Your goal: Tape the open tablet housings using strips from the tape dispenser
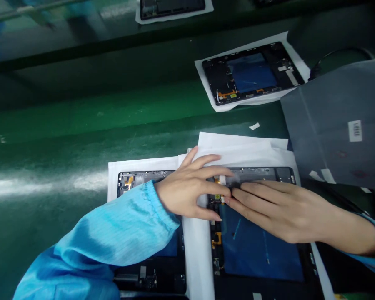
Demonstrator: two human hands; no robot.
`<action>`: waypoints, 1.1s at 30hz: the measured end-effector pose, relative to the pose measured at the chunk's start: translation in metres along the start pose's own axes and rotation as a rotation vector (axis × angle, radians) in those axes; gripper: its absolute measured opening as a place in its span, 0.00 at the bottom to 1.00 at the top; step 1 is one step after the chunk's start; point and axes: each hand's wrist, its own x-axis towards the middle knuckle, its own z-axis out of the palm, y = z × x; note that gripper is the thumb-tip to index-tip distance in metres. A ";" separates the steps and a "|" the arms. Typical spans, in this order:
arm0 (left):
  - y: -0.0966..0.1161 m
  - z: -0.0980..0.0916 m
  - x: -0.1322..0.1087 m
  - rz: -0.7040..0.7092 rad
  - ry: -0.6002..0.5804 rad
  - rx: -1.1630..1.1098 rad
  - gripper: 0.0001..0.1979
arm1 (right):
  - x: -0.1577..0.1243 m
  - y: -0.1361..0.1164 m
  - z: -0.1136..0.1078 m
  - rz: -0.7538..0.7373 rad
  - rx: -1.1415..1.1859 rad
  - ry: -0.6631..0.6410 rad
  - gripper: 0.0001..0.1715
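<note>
An opened tablet [262, 246] with a blue battery sheet and orange flex cables lies in front of me on white paper. My left hand [190, 187] reaches across its upper left corner, fingers spread, fingertips at the small connectors near a white strip [222, 180]. From the other side my right hand [278, 208] comes over the same tablet. Its fingers are held together and bent down at that corner, meeting the left fingertips; the thumb and whatever it pinches are hidden. A second opened tablet [150, 271] lies to the left, partly under my left sleeve.
Another opened tablet [253, 75] rests on white paper further back, and one more tablet [171, 8] is at the top edge. A grey covered object [334, 121] with a barcode label stands at the right. A white scrap [254, 126] lies on the green surface [65, 137].
</note>
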 end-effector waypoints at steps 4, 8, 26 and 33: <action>0.002 0.002 -0.006 0.080 0.090 0.138 0.21 | 0.000 -0.001 -0.001 0.019 0.003 0.014 0.20; 0.008 0.003 -0.012 0.217 0.147 0.338 0.16 | -0.001 -0.001 -0.001 0.009 -0.021 0.012 0.19; 0.006 0.007 -0.016 0.129 -0.046 0.344 0.21 | -0.091 -0.055 -0.041 0.654 -0.334 0.286 0.22; 0.009 0.001 -0.015 0.170 0.025 0.376 0.20 | -0.160 -0.028 -0.015 0.863 -0.692 0.265 0.21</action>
